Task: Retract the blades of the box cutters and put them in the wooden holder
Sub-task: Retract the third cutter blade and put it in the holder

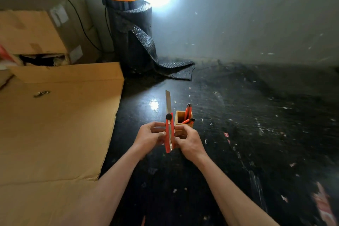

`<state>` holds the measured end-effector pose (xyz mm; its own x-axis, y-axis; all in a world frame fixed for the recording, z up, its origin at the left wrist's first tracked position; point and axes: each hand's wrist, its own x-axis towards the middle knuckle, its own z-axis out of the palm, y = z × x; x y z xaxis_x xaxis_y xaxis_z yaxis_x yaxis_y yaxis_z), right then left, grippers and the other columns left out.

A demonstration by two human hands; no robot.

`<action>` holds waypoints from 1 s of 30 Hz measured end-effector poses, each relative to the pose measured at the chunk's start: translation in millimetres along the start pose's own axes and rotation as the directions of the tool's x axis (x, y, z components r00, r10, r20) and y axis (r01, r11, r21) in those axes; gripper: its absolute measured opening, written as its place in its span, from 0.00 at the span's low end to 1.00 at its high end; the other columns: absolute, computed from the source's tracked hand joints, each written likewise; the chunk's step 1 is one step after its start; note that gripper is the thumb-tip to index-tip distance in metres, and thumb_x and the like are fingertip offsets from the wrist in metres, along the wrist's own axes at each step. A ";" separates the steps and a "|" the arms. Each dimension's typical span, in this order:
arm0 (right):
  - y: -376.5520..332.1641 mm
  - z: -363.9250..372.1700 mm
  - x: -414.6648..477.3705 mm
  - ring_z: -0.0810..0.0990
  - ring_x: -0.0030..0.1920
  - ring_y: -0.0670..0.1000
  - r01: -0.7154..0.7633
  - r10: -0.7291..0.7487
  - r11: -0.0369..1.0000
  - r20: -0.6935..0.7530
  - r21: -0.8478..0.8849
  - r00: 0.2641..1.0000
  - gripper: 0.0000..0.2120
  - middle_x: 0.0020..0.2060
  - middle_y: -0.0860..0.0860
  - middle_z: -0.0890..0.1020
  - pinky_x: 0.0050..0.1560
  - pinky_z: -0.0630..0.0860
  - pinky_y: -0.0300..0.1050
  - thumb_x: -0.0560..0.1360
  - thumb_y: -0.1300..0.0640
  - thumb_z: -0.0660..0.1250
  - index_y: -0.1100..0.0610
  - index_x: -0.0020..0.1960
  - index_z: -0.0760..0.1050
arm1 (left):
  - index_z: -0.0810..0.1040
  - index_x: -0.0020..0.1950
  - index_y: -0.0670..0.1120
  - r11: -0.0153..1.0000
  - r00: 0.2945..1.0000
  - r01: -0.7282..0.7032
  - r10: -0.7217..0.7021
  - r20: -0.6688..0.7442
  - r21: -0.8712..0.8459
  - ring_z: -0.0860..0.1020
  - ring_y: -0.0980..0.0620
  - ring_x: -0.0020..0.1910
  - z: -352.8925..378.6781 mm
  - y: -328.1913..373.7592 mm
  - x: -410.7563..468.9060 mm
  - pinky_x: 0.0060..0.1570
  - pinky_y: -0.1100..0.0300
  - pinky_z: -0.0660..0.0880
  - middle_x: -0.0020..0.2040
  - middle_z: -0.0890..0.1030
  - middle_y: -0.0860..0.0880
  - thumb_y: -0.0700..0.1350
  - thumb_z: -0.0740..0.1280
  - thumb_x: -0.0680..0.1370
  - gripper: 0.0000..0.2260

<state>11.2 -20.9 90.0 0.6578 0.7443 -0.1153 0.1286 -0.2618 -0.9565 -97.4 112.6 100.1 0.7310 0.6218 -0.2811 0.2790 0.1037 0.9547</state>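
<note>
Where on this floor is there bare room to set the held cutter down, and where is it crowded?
Bare floor lies right of the holder, up to the wall, with only small scraps. The cardboard on the left is also mostly bare. It is crowded around the holder and both hands, and by the bubble wrap behind.

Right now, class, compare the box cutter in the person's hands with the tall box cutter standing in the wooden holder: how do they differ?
The held box cutter is gripped by the left hand and right hand; the tall box cutter stands in the wooden holder. The held one's blade sticks far out; the tall one shows no blade. Both have red bodies.
</note>
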 end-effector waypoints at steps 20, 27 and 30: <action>-139.3 -92.4 50.9 0.83 0.54 0.49 0.326 -0.391 0.906 -0.236 -0.271 0.890 0.14 0.55 0.50 0.84 0.55 0.84 0.52 0.81 0.57 0.68 0.48 0.66 0.77 | 0.81 0.61 0.47 0.947 0.942 -0.287 0.306 0.136 -0.145 0.88 0.46 0.44 32.1 137.9 24.0 0.41 0.53 0.85 0.45 0.89 0.44 0.23 0.65 0.77 0.22; -144.4 -97.6 55.2 0.83 0.53 0.48 0.351 -0.426 0.868 -0.165 -0.350 0.889 0.08 0.54 0.49 0.84 0.56 0.83 0.50 0.80 0.57 0.69 0.53 0.58 0.82 | 0.81 0.64 0.43 0.925 0.932 -0.305 0.339 0.126 -0.228 0.89 0.46 0.43 34.4 149.9 26.4 0.39 0.55 0.84 0.46 0.89 0.42 0.23 0.65 0.77 0.21; -140.0 -94.4 54.6 0.83 0.55 0.49 0.354 -0.417 0.870 -0.129 -0.344 0.900 0.09 0.57 0.50 0.84 0.57 0.83 0.49 0.80 0.57 0.69 0.54 0.60 0.81 | 0.81 0.66 0.43 0.919 0.936 -0.303 0.337 0.104 -0.251 0.89 0.44 0.44 31.2 153.9 29.6 0.40 0.55 0.84 0.51 0.88 0.40 0.25 0.66 0.77 0.21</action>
<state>99.1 -1.6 242.8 0.6341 0.6994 0.3297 0.5999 -0.1760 -0.7805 -13.4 122.7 235.6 0.8427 0.5363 0.0484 -0.1213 0.1015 0.9874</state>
